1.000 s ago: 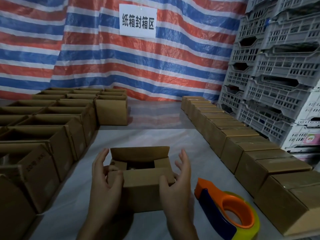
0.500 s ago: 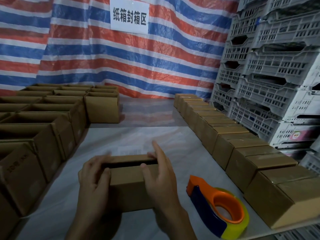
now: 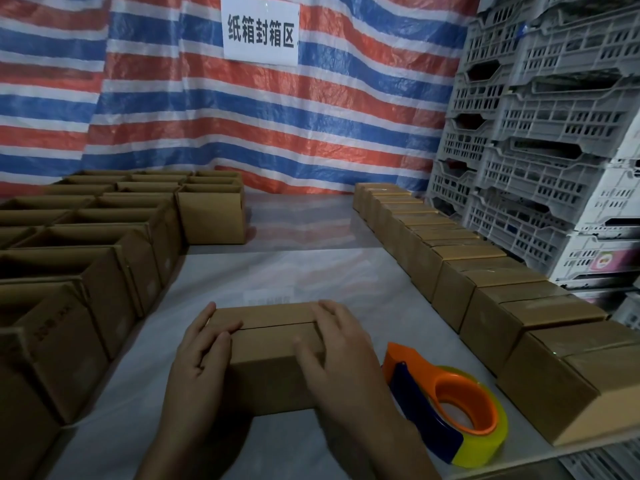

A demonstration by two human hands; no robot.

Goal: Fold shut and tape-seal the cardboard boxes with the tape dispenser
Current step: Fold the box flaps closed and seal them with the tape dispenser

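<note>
Two hands lie flat on a small cardboard box (image 3: 270, 344) at the near middle of the table (image 3: 311, 271). Its top flaps are folded down and meet at a seam. With fingers straight and gripping nothing, the left hand (image 3: 202, 355) presses the left end and the right hand (image 3: 332, 351) the right end. Just right of the box lies the tape dispenser (image 3: 450, 410), untouched. Open boxes (image 3: 104, 244) stand left; closed boxes (image 3: 485, 282) line the right.

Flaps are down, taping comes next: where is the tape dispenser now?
Head view, lower right: the tape dispenser lies on the table, right of the right hand and the box it presses, left of the closed boxes.
</note>
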